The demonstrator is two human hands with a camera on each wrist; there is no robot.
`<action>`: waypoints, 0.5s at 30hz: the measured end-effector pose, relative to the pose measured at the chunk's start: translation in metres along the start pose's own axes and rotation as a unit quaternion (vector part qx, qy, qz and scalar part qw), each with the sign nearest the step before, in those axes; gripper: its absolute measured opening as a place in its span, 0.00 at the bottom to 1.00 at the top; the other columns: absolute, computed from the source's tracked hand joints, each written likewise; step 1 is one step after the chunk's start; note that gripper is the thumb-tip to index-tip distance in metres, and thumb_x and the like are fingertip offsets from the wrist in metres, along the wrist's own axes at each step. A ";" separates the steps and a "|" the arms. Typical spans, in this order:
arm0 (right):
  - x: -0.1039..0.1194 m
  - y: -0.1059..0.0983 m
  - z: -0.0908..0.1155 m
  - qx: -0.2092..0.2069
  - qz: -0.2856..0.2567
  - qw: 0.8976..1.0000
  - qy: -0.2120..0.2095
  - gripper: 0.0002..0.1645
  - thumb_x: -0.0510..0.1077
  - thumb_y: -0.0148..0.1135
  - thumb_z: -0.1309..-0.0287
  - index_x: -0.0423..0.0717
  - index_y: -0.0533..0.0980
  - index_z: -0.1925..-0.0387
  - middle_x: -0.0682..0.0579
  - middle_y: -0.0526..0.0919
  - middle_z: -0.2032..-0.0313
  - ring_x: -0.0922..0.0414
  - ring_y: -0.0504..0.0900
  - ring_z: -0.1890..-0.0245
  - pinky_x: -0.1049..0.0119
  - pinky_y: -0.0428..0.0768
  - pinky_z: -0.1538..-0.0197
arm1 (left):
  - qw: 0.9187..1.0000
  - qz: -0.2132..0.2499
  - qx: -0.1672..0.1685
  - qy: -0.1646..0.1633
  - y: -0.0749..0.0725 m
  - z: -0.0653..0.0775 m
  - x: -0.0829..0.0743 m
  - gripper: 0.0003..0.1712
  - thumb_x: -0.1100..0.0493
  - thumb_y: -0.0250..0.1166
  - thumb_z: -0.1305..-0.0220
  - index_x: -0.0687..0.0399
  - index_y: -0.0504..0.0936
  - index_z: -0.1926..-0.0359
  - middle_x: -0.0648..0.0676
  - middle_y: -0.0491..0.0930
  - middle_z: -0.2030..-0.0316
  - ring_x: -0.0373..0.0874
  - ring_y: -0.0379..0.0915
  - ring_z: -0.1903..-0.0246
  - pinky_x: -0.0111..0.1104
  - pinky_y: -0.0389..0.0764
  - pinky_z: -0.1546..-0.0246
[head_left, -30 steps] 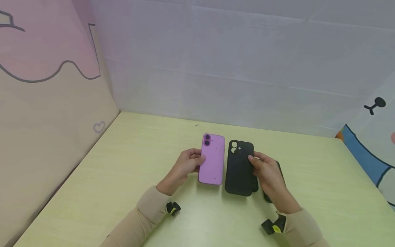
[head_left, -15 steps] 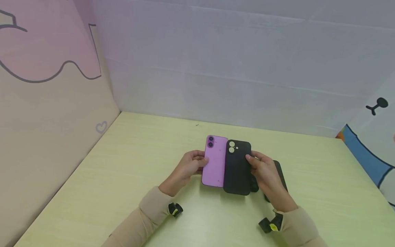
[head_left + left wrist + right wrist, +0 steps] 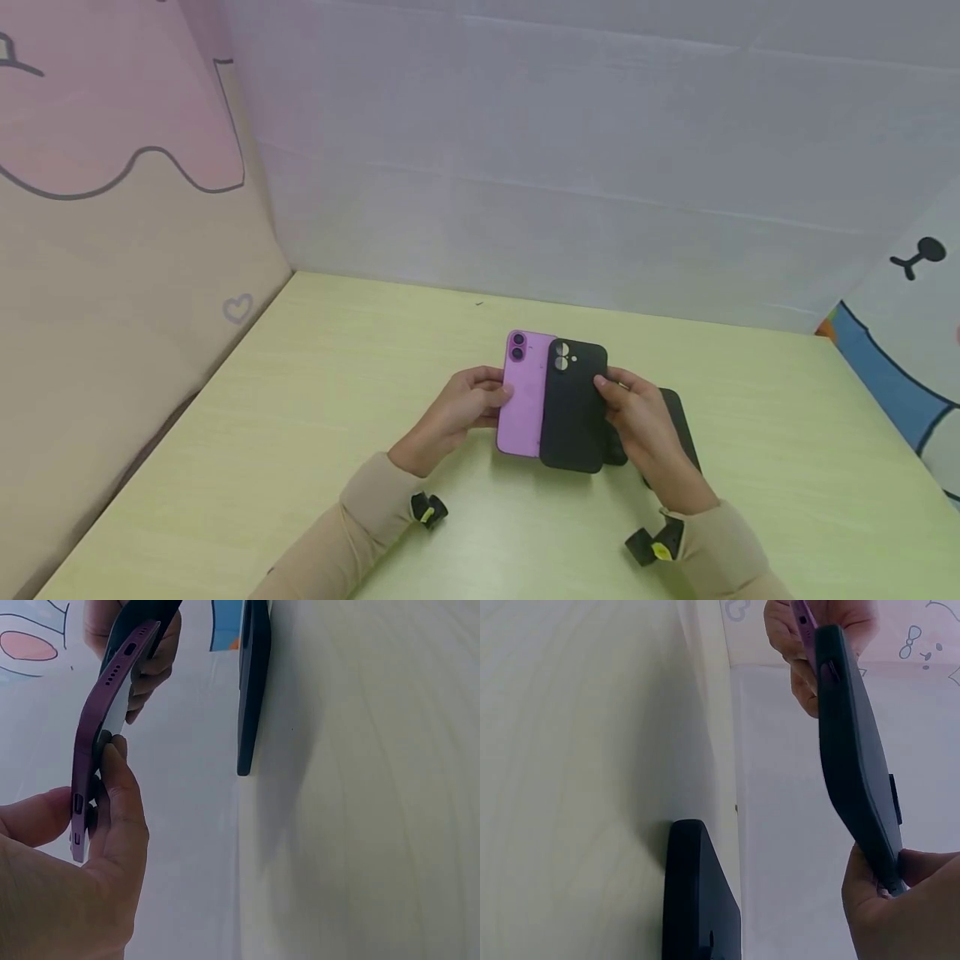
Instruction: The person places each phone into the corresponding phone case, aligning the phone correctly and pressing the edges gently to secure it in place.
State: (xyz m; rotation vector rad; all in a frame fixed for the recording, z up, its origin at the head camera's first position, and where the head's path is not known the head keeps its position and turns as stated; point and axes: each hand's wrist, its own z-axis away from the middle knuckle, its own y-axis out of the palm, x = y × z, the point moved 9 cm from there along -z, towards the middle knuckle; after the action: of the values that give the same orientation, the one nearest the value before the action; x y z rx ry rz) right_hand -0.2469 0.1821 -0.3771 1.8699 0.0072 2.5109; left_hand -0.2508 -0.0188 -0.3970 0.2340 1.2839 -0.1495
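My left hand (image 3: 457, 408) pinches the left edge of a pink-purple smartphone (image 3: 517, 417), its twin-lens back facing up. The right hand (image 3: 645, 421) grips a black phone case (image 3: 573, 408) by its right edge, thumb on the back face. The case laps over the phone's right side in the head view, and both are raised off the table. In the left wrist view the phone's port edge (image 3: 112, 682) is seen side-on, fingers beneath it. Purple shows through the bottom cutout of the case (image 3: 855, 742) in the right wrist view.
On the pale table (image 3: 337, 375) a black phone-shaped slab (image 3: 681, 425) lies partly behind the right hand. Another dark object (image 3: 616, 450) shows under the case's right edge. A plain wall (image 3: 525, 167) stands behind, with printed panels at both sides.
The phone has moved right and the case slightly left. The gap between them has gone, and the case now covers part of the phone's right side.
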 end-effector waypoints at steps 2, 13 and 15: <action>-0.001 0.001 0.000 0.002 -0.006 1.000 -0.001 0.28 0.42 0.49 0.36 0.34 0.59 0.39 0.62 0.73 0.65 0.67 0.73 0.65 0.73 0.70 0.57 | 1.000 0.002 0.005 0.002 0.001 0.000 0.000 0.18 0.64 0.55 0.38 0.65 0.69 0.46 0.63 0.78 0.55 0.41 0.78 0.70 0.37 0.81 0.62; -0.002 0.007 -0.002 0.005 -0.017 1.000 -0.017 0.25 0.40 0.49 0.37 0.32 0.60 0.42 0.63 0.74 0.68 0.68 0.74 0.68 0.74 0.71 0.63 | 1.000 0.009 0.010 0.011 0.004 0.001 0.000 0.17 0.66 0.56 0.38 0.65 0.70 0.48 0.64 0.79 0.56 0.41 0.79 0.71 0.39 0.82 0.62; -0.003 0.008 -0.002 0.007 -0.018 1.000 -0.019 0.25 0.40 0.50 0.37 0.32 0.61 0.42 0.63 0.74 0.69 0.68 0.74 0.69 0.74 0.71 0.63 | 1.000 0.008 0.009 0.010 0.005 0.001 0.001 0.17 0.66 0.56 0.38 0.65 0.70 0.48 0.64 0.79 0.56 0.41 0.79 0.72 0.39 0.82 0.63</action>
State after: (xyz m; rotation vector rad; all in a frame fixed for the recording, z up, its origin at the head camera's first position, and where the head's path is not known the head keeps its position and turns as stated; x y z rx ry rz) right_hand -0.2484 0.1737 -0.3803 1.9036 0.0582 2.4594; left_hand -0.2490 -0.0145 -0.3971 0.2622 1.3010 -0.1455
